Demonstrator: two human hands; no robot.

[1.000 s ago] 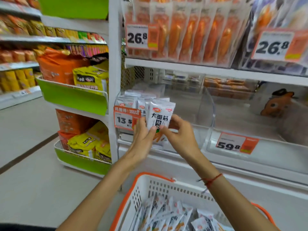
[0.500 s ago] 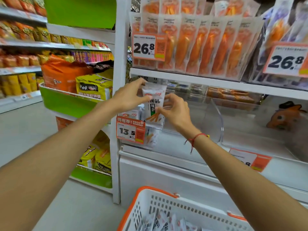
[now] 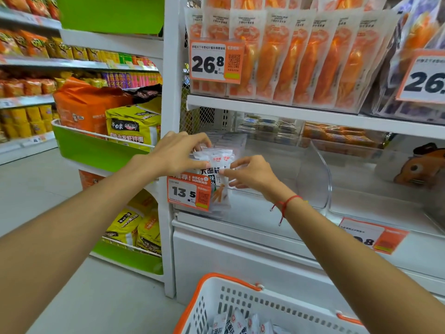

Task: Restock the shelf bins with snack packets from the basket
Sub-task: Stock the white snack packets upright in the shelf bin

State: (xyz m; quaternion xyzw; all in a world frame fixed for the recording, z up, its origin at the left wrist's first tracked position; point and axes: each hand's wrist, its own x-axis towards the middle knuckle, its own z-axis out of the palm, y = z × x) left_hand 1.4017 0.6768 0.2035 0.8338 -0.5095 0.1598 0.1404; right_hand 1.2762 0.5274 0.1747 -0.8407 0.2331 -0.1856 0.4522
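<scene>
basket (image 3: 240,307) cut off below, far price tag (image 3: 373,236) digits partly hidden

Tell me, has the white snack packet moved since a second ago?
Yes. The white snack packet has gone up and back, from in front of the 13.5 price tag into the clear bin.

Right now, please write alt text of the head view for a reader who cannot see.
Both hands, left hand and right hand, hold white snack packets at a clear shelf bin behind a 13.5 price tag. Below, a white basket holds more packets.
</scene>
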